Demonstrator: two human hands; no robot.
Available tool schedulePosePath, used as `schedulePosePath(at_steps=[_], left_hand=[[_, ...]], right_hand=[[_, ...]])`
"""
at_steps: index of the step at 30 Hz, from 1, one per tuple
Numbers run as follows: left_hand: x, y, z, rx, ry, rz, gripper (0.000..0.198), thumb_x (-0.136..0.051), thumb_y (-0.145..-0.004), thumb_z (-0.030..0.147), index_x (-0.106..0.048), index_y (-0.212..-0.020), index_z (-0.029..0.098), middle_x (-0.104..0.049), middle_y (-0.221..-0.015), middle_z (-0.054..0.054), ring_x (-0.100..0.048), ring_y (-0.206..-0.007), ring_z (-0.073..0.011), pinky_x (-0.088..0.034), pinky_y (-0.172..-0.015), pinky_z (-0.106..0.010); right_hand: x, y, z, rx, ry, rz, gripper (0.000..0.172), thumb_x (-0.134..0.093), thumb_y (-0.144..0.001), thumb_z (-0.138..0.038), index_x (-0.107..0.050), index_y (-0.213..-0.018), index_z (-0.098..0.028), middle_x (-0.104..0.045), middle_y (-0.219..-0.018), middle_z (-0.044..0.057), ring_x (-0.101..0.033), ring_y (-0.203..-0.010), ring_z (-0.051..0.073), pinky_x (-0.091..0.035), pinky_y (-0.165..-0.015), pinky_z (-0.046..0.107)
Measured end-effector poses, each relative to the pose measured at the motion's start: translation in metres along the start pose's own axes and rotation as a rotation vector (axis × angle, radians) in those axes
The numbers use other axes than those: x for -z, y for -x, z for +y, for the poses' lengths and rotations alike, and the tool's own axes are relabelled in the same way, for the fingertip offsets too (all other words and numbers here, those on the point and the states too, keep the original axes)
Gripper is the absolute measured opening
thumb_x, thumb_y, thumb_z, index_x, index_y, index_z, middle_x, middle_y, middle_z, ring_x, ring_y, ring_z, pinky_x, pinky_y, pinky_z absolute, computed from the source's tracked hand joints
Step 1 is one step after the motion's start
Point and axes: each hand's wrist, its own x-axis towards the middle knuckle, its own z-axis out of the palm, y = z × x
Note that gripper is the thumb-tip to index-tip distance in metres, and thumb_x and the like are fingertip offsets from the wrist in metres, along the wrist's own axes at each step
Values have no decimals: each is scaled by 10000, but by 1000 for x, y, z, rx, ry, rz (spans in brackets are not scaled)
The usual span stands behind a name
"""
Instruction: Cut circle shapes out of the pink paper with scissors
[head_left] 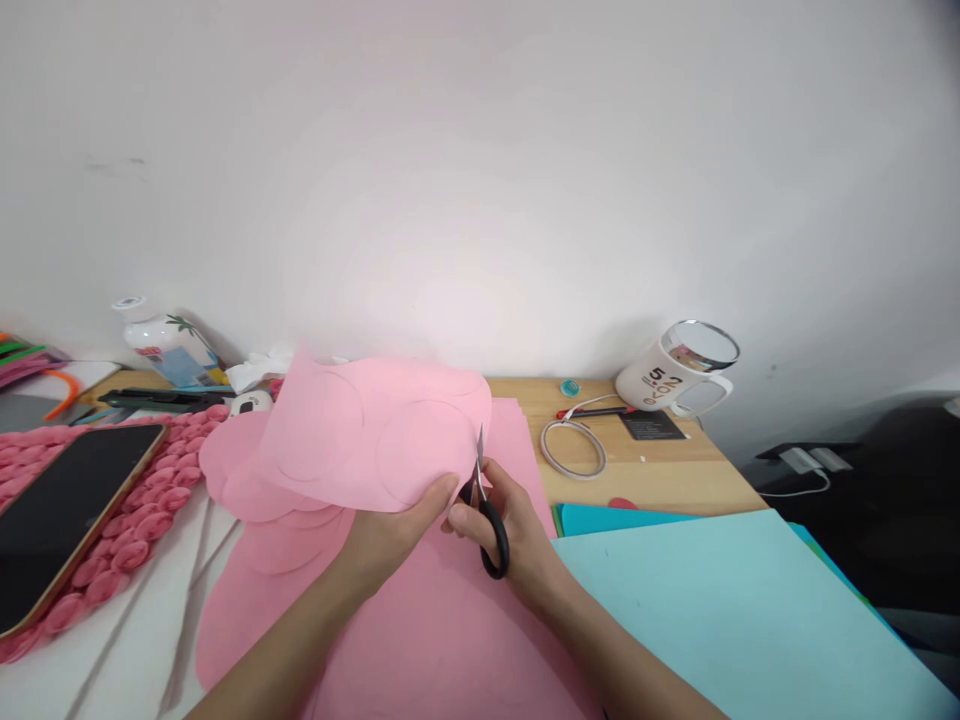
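My right hand [521, 540] is closed around the black handles of the scissors [486, 510]. Their blades point up and meet the lower right edge of the pink sheet [360, 430], just right of centre in the frame. My left hand [390, 540] pinches that sheet by its bottom edge, thumb in front, and lifts it off the worktop [660, 465] so it curves back towards the wall. Faint circles [420, 455] are drawn on the sheet, and the blade tips sit beside the right-hand one.

I judge this to be the cutting-out step, with the cut just entering at the edge. Following the drawn curve calls for short snips, with my left hand feeding and turning the paper and holding it taut close to the blades.

More pink paper [450, 640] lies flat under my wrists. At lower right a light blue sheet [720, 610] overlaps a teal one [600, 518]. Beyond them, at right centre, a coiled cable [574, 450] lies beside a tilted white mug [675, 375]. At far left a dark phone [67, 510] rests on a pink rosette mat [127, 540]. Behind the mat, a white bottle [169, 345] lies against the wall.
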Motion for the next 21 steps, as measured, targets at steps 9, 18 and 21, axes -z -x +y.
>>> schedulePosePath(at_steps=[9, 18, 21], left_hand=[[-1, 2, 3, 10, 46, 8, 205, -546, -719, 306, -593, -537, 225, -642, -544, -8, -639, -676, -206, -530, -684, -324], [1, 1, 8, -15, 55, -67, 321, -510, -744, 285, -542, -429, 232, -606, -489, -3, -610, -602, -192, -518, -639, -317], [2, 0, 9, -25, 66, -101, 320, -504, -747, 275, -531, -431, 230, -598, -486, -1, -603, -589, -187, -514, -656, -322]], right_hand=[[1, 0, 2, 15, 16, 6, 432, -738, -599, -422, -484, -857, -186, -478, -556, -67, -423, -491, 97, -348, -517, 248], [3, -1, 4, 1, 3, 0, 408, -741, -601, -388, -493, -853, -184, -488, -540, -67, -461, -493, 106, -383, -506, 249], [4, -2, 7, 4, -3, -8, 383, -736, -613, -361, -482, -839, -185, -481, -540, -73, -454, -474, 95, -380, -511, 248]])
